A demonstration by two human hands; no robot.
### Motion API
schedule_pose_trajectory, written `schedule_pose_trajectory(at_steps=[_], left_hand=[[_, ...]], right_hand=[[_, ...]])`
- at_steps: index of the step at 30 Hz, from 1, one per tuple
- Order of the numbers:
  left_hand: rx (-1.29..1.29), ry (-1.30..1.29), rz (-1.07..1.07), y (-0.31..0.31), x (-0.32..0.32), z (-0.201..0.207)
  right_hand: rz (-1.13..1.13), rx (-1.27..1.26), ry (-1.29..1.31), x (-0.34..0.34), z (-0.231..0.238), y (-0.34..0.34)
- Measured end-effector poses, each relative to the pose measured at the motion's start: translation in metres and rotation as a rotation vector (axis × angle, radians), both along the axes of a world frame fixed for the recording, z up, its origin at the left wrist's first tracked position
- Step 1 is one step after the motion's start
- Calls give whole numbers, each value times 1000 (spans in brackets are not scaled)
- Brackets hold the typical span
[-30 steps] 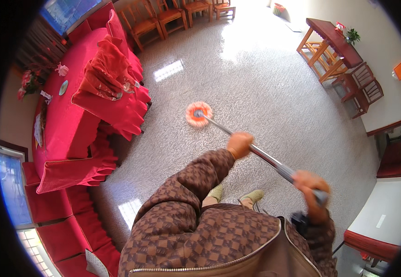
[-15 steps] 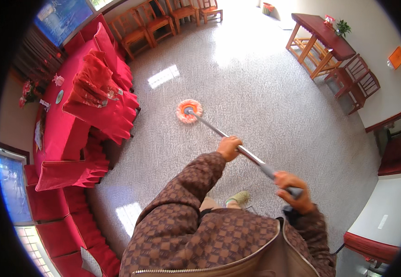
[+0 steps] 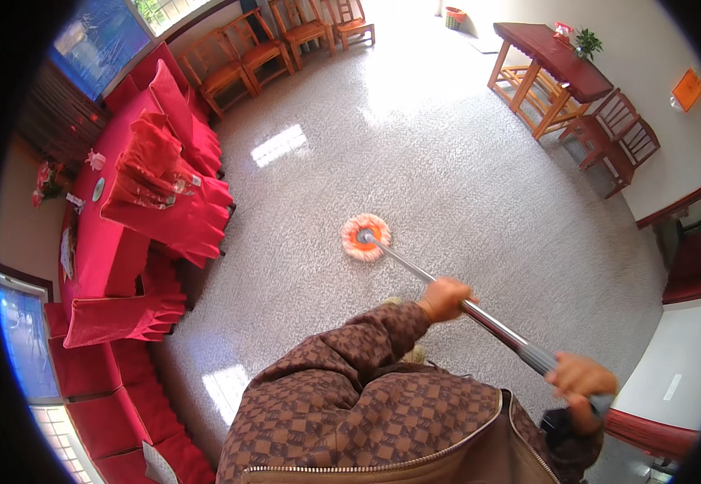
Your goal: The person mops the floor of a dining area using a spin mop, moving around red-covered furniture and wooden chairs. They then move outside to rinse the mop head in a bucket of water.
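Observation:
A mop (image 3: 493,324) runs slantwise across the floor in front of me, its round orange and pale pink fringed head (image 3: 366,237) flat on the grey speckled floor. Partway down the metal pole, my left hand (image 3: 446,299) is wrapped round it. My right hand (image 3: 582,387) grips the grey handle near its upper end, close to my body at the lower right. Both hands are closed on the pole. My brown checked sleeves cover the forearms, and part of a shoe shows behind the left arm.
On the left stands a table with a red cloth (image 3: 128,242) and red-covered chairs. Wooden chairs (image 3: 257,52) line the far wall, near a small waste basket (image 3: 455,18). A dark red table (image 3: 556,60) with a plant and wooden chairs (image 3: 612,137) stands at the right wall.
The mop head has slid toward me and to the right. Both hands have moved right and nearer with the pole, keeping their grip. The view has shifted slightly.

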State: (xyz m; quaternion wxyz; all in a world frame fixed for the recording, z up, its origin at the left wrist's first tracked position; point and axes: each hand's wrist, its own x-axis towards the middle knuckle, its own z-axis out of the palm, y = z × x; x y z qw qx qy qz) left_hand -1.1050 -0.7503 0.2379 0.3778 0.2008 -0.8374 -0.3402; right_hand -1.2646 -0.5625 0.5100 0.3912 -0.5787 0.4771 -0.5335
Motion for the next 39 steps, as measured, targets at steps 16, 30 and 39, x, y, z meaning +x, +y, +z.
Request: schedule_pose_trajectory(at_steps=[16, 30, 39], left_hand=[[15, 101, 341, -214, -63, -7], [203, -237, 531, -462, -70, -19], [138, -274, 467, -514, -87, -18]], right_hand=[[53, 38, 92, -51, -23, -245], [-86, -198, 192, -26, -163, -534], [-15, -36, 171, -56, -156, -574]])
